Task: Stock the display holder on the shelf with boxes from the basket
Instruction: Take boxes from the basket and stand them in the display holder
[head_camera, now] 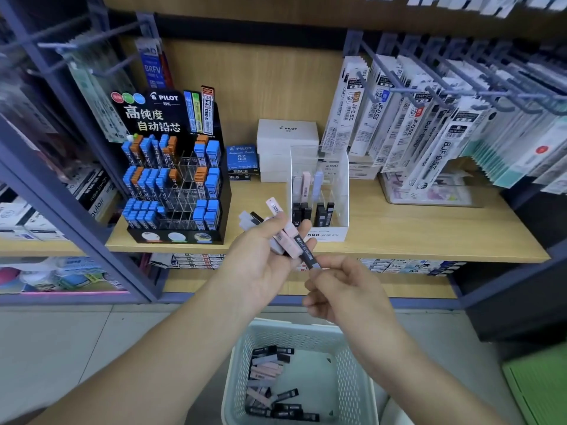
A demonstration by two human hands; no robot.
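Observation:
My left hand (264, 265) grips a fanned bundle of slim boxes (277, 230), pink, grey and black, in front of the shelf edge. My right hand (340, 289) pinches the lower end of one black box (306, 253) that sticks out of that bundle. Just behind stands the clear display holder (319, 191) on the wooden shelf (429, 234), with a few pastel boxes in its upper row and black ones below. On the floor beneath my arms sits the pale green basket (245, 363) holding several black, grey and pink boxes (270, 381).
A black Pilot lead display (175, 179) with blue and orange cases stands at the shelf's left. White and blue Pilot cartons (287, 139) sit behind the holder. Hanging refill packs (429, 124) crowd the right. A lower shelf holds flat packs.

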